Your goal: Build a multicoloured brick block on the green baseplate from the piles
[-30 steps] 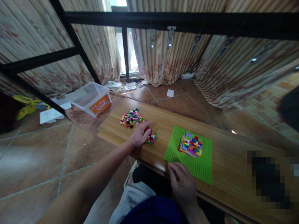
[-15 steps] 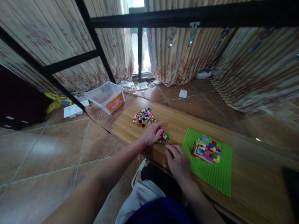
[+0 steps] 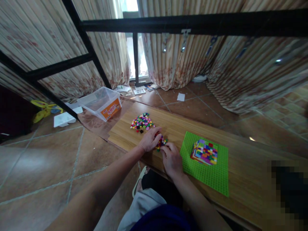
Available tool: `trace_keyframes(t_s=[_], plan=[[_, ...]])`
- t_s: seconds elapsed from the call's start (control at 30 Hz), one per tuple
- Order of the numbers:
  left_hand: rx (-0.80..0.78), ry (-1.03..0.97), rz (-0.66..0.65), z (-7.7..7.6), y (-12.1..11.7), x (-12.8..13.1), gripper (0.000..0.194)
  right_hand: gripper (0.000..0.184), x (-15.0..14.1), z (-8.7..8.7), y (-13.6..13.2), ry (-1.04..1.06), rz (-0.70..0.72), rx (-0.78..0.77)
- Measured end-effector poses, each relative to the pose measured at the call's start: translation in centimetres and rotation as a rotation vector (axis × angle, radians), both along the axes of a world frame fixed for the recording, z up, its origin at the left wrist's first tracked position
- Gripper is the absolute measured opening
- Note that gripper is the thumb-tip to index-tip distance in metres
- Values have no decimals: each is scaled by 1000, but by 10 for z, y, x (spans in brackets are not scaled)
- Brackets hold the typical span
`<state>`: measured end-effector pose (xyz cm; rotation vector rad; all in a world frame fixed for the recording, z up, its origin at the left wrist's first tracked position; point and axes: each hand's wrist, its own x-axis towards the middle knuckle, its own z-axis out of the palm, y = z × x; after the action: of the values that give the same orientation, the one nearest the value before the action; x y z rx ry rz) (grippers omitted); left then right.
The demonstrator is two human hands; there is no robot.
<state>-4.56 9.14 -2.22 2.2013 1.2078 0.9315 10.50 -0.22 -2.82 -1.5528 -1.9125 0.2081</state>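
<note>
A small cluster of coloured bricks [image 3: 161, 141] lies on the wooden board [image 3: 183, 123]. My left hand [image 3: 149, 139] rests on its left side, fingers curled over the bricks. Beside it, my right hand [image 3: 171, 158] reaches the cluster from the right with its fingers bent at the bricks; whether it grips one is hidden. A larger pile of loose bricks [image 3: 141, 122] sits farther back. To the right lies a green baseplate [image 3: 207, 170] carrying a multicoloured block of stacked bricks [image 3: 204, 152].
A clear plastic tub [image 3: 101, 103] with an orange label stands on the tiled floor at the back left. Black metal bars [image 3: 168, 24] cross overhead. Curtains hang behind. Papers lie near the window. My knee [image 3: 141, 205] is under the board's near edge.
My right hand has moved left from the baseplate's front edge to the small brick cluster beside my left hand. The left hand has stayed on the cluster.
</note>
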Motion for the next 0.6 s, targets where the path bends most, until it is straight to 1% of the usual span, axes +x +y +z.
trace_keyframes(t_s=[0.13,0.3,0.43,0.53,0.6], plan=[[-2,-14,8,-1,2,-1,38,22,1,2,-11,105,40,7],[-55,-71,8,2,0,-2,39,25,13,-1,-41,234,38,-13],[-126,-232,53,2,-2,-5,41,24,30,4,-64,359,-6,-59],[-201,-378,91,-2,1,-7,44,24,46,11,-75,400,-81,-94],[-248,-468,105,-6,4,-8,47,24,58,15,-79,413,-130,-92]])
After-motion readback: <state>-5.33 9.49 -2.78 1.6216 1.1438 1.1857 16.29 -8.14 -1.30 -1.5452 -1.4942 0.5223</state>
